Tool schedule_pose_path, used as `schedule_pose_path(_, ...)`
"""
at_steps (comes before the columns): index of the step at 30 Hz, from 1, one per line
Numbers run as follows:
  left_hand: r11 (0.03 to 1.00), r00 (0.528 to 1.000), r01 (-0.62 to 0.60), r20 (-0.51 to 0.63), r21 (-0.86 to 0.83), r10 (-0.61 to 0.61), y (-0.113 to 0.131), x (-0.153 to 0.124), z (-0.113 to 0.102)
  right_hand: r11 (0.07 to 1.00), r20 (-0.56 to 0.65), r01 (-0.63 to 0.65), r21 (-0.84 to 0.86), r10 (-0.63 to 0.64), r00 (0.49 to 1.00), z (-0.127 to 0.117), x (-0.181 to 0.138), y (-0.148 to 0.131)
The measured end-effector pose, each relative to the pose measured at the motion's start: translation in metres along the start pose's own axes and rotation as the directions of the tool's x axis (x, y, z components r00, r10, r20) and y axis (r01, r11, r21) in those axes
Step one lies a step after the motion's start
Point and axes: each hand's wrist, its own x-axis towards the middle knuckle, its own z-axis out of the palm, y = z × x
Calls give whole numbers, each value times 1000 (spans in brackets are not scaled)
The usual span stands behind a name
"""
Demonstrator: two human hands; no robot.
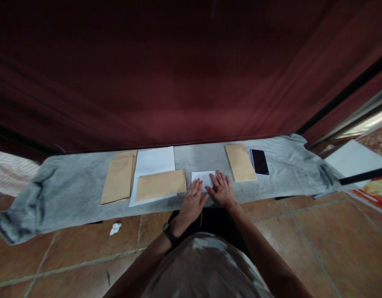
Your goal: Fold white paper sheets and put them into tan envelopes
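A small white piece of paper, seemingly folded (203, 176), lies flat on the grey cloth in front of me. My left hand (193, 200) rests on its left side with the fingers stretched out. On its right side my right hand (222, 188) presses down, fingers spread and flat. Just left of my hands, a brown envelope (161, 185) lies across a stack of white paper sheets (156, 160). Another brown envelope (241, 162) is to the right of my right hand. The near edge of the small paper is partly covered by my hands.
A pile of brown envelopes (118, 177) sits farther left. A phone (259, 162) lies beside the right envelope. Grey cloth (73, 182) covers the narrow bench, against a dark red curtain-like surface (191, 91). A crumpled white scrap (115, 228) is on the tiled floor (85, 248).
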Motion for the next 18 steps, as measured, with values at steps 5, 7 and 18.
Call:
schedule_pose_path(5,974,1000,0,20,229,-5,9,22,41,999,18,5,-35,-4,1000,-1,0,1)
schedule_pose_path(7,965,998,59,2,256,-62,1,27,49,999,36,11,-45,-9,999,-4,0,0)
schedule_pose_path(18,950,992,124,-20,286,-123,-13,29,59,996,56,77,52,-80,995,-8,9,-24)
